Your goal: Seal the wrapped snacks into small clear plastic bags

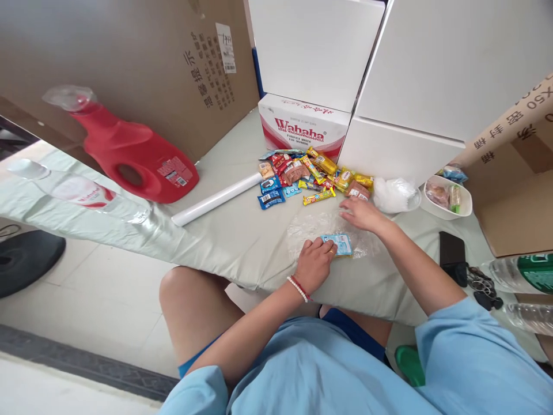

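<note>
My left hand (317, 259) rests with curled fingers on the edge of a light blue snack packet (342, 244), holding it down. Something yellow shows under the packet's lower edge. Beneath lies a crinkled clear plastic sheet (302, 230), flat on the table. My right hand (360, 214) is stretched toward the pile of wrapped snacks, fingers apart and nothing held. Just beyond its fingertips lies a brown snack packet (358, 191). In the pile are yellow packets (324, 162), red packets (279, 163) and blue packets (271, 199).
A white roll (218, 199) lies left of the snacks, near a red jug (138, 153) and a clear bottle (86, 193). Behind stands a Wahaha carton (305, 128). To the right are a white plastic bundle (394, 194), a white tub (449, 208), a black phone (452, 253) and keys (479, 279).
</note>
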A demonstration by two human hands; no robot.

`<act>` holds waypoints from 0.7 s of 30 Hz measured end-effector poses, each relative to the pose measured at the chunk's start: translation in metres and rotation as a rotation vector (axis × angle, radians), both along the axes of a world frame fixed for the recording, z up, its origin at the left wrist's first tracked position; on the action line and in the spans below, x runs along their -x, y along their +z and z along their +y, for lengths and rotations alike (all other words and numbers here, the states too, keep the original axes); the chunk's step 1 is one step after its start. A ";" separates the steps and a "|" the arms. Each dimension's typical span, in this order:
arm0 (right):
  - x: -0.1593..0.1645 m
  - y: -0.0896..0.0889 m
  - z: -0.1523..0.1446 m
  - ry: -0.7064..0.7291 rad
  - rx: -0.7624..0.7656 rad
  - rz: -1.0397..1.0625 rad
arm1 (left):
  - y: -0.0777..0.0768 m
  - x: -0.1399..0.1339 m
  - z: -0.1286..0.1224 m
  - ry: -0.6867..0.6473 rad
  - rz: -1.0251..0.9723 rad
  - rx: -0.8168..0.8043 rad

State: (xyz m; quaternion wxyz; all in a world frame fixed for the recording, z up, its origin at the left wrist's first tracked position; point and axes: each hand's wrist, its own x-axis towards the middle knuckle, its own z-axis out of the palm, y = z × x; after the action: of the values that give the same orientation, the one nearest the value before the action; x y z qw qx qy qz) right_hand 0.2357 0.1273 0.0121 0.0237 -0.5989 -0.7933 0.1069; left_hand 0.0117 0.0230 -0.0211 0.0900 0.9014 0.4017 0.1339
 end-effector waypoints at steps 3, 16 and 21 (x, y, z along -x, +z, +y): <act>0.036 -0.012 0.027 0.140 0.096 0.073 | 0.001 0.000 -0.003 0.020 -0.011 0.038; 0.019 -0.001 -0.063 0.502 -0.033 0.284 | -0.008 0.000 -0.011 0.086 -0.053 0.119; 0.014 -0.032 -0.105 0.457 -0.140 0.326 | -0.022 0.031 -0.008 0.021 -0.522 0.358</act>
State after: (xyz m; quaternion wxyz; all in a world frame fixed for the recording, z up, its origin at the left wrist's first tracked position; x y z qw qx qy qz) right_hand 0.2221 0.0223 -0.0203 0.1674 -0.3763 -0.8989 0.1493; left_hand -0.0191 0.0148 -0.0431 0.3460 0.8023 0.3915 0.2887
